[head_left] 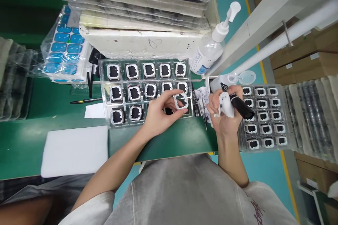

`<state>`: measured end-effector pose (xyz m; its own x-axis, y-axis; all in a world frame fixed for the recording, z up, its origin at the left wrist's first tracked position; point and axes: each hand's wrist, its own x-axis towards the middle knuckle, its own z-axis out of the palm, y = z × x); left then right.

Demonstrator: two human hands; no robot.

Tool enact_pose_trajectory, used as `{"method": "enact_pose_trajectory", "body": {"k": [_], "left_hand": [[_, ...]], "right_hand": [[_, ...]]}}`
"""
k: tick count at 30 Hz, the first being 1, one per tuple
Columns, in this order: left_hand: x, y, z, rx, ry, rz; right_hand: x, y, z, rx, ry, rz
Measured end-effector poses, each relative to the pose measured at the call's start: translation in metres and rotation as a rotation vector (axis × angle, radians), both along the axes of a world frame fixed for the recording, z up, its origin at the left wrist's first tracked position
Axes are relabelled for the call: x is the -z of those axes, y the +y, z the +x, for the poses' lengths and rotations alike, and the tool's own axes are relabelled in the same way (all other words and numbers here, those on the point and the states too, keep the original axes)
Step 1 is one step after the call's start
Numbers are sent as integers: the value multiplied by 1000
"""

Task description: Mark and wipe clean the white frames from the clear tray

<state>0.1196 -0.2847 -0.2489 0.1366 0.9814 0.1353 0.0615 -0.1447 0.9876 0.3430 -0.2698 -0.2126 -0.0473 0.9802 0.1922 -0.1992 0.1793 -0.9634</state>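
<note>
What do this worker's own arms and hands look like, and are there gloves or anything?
No gloves: the left hand and right hand are bare, as are the forearms. The faded grey shirt has loose, short sleeves, with dark reddish lettering toward the right one.

A white foam sheet (75, 152) lies lower left, a black pen (86, 101) left of centre, cardboard boxes (307, 72) far right.
</note>
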Motion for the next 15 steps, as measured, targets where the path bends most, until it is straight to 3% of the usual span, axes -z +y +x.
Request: {"method": "enact_pose_trajectory", "body": {"k": [7, 15], "left_hand": [[2, 0, 0, -6, 14, 58], [4, -2, -1, -1, 101, 140]], "right_hand": [[6, -1, 6, -55, 55, 85], [21, -11, -5, 94, -169, 128]]}}
